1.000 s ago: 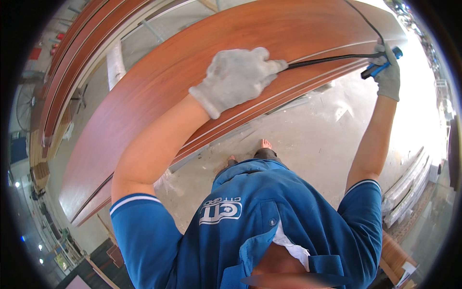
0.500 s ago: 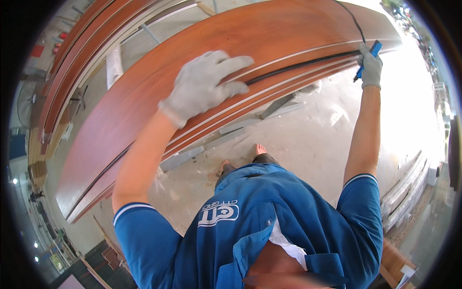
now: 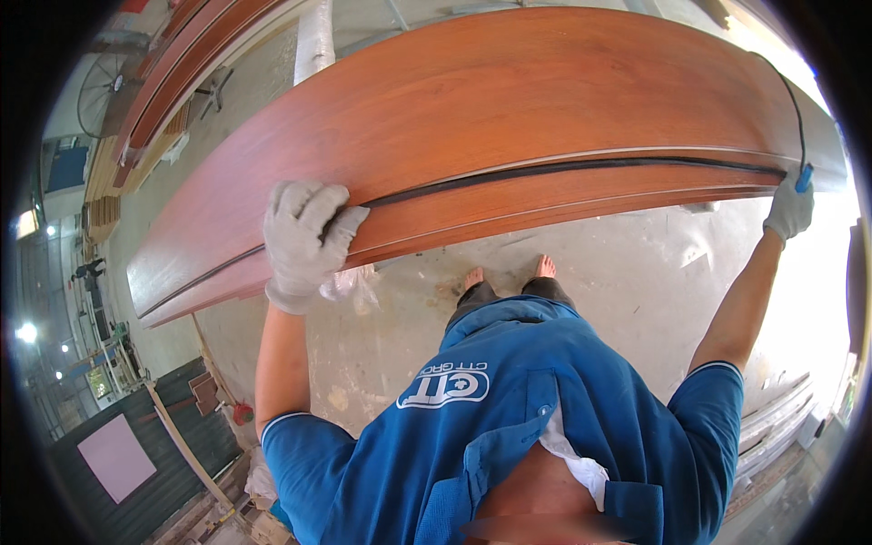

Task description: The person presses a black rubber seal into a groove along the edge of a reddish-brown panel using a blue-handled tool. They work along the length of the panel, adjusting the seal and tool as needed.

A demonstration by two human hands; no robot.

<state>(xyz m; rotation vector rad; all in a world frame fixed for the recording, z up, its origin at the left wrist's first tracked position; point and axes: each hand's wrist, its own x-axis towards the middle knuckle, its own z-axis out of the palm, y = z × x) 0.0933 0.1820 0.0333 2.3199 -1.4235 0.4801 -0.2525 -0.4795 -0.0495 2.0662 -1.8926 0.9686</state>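
A long, reddish-brown wooden panel (image 3: 509, 91) stretches across in front of me, with more panel edges below it. A thin black sealing strip (image 3: 545, 169) runs along its near edge, loose in a curve at the right end. My left hand (image 3: 309, 241), in a grey glove, is closed over the near edge, fingers bent on the strip. At the far right end, my gloved right hand (image 3: 790, 207) is closed around a small blue tool (image 3: 805, 178), mostly hidden by the fingers, beside the strip.
More long reddish-brown boards (image 3: 186, 68) lie at the far left, near a standing fan (image 3: 98, 95). Crumpled clear plastic (image 3: 350, 286) is on the concrete floor below the panel. Wrapped long pieces (image 3: 772, 422) lie at the lower right.
My left hand has come down and left, from an extended pose to bent fingers on the panel edge. My right hand has moved right and down with the blue tool. The view has shifted.
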